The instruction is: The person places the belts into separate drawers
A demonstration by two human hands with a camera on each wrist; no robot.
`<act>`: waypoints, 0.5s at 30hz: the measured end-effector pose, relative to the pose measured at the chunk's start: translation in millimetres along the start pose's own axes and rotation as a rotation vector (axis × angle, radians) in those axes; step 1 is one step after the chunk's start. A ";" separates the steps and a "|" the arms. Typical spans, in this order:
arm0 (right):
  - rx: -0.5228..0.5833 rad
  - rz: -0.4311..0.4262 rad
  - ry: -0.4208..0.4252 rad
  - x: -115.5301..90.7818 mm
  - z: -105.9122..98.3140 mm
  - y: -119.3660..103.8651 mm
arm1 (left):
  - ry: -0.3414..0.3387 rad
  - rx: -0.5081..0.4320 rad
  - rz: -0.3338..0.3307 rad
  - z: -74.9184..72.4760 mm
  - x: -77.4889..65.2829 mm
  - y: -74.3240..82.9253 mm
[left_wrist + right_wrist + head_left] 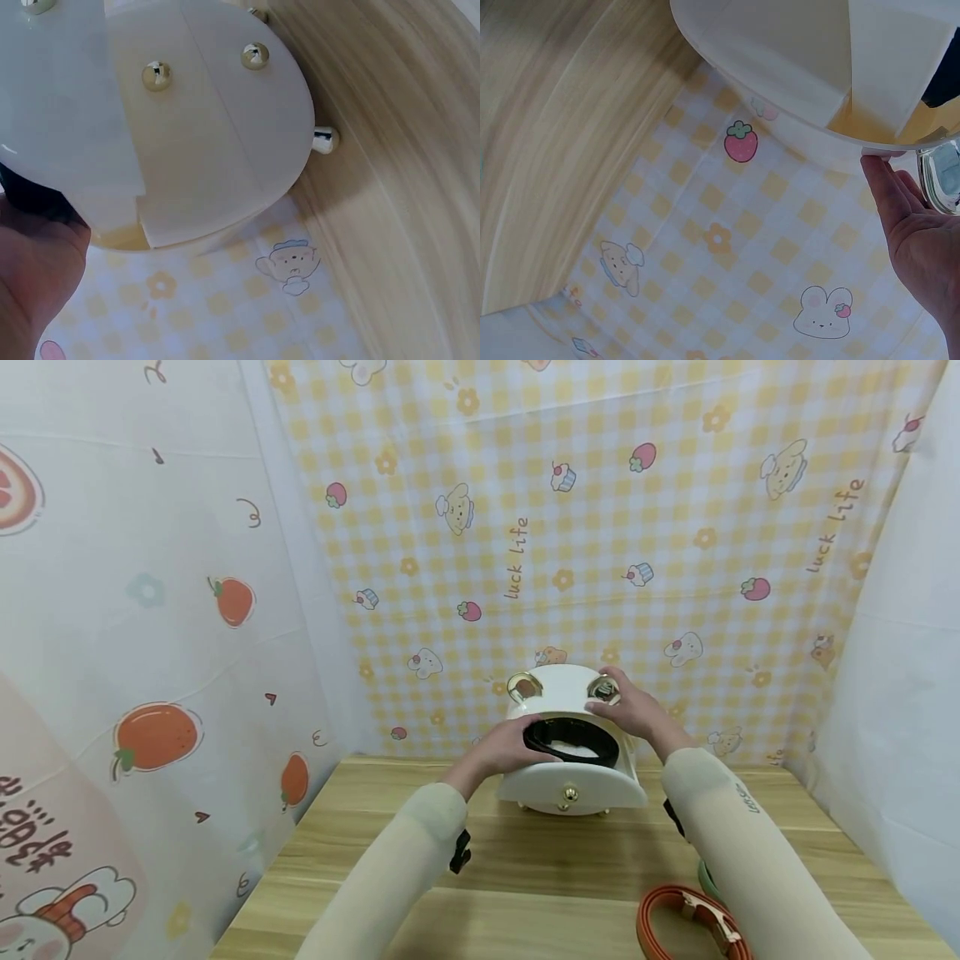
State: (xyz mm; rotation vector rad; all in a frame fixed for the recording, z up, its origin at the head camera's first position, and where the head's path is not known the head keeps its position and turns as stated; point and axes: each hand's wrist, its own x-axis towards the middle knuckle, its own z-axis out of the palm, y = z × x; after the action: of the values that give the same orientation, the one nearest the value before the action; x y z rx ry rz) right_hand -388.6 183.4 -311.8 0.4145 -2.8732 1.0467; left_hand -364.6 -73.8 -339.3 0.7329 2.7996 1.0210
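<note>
A white rounded box (564,695) with gold ring-shaped ears and small gold feet stands on the table by the back cloth. Its front drawer (525,785), with a gold knob, is pulled out. A coiled black belt (611,752) sits upright in the drawer. My left hand (504,747) holds the coil's left side between thumb and fingers. At the box's top right, my right hand (633,708) grips around the gold ear (603,690), its fingertips against the white shell in the right wrist view. The left wrist view shows the drawer front (67,97) close up.
An orange-brown belt (651,917) with a gold-toned buckle lies coiled at the table's front right. A green item (705,880) shows partly behind my right sleeve. Patterned cloths (420,560) hang behind and on both sides of the wooden table (345,827).
</note>
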 end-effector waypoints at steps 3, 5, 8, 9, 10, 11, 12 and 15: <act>0.004 0.007 -0.004 0.4 0.4 -0.2 | -0.023 0.009 -0.014 -1.1 -0.8 2.9; 0.004 0.010 -0.008 0.5 0.5 -0.3 | -0.041 0.004 -0.014 -2.6 -1.7 4.3; 0.005 0.013 -0.011 0.6 0.7 -0.8 | -0.045 -0.031 0.004 -6.8 -4.0 5.2; 0.004 0.014 -0.011 0.6 0.7 -1.0 | -0.045 -0.045 0.010 -8.4 -4.5 4.6; 0.004 0.015 -0.011 0.7 0.6 -1.0 | -0.044 -0.059 0.014 -10.3 -5.4 4.4; 0.002 0.015 -0.011 0.7 0.5 -1.2 | -0.043 -0.074 0.019 -11.9 -6.3 3.6; 0.000 0.017 -0.010 0.7 0.4 -1.2 | -0.041 -0.084 0.023 -13.4 -7.2 3.1; -0.004 0.020 -0.008 0.4 -0.2 -1.3 | -0.041 -0.108 0.022 -16.5 -10.3 1.1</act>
State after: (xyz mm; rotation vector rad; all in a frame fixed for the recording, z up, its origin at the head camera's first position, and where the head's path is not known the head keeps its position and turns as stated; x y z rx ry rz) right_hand -388.7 182.5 -310.8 0.3916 -2.8916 1.0447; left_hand -358.7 -87.6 -326.7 0.7638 2.6837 1.1365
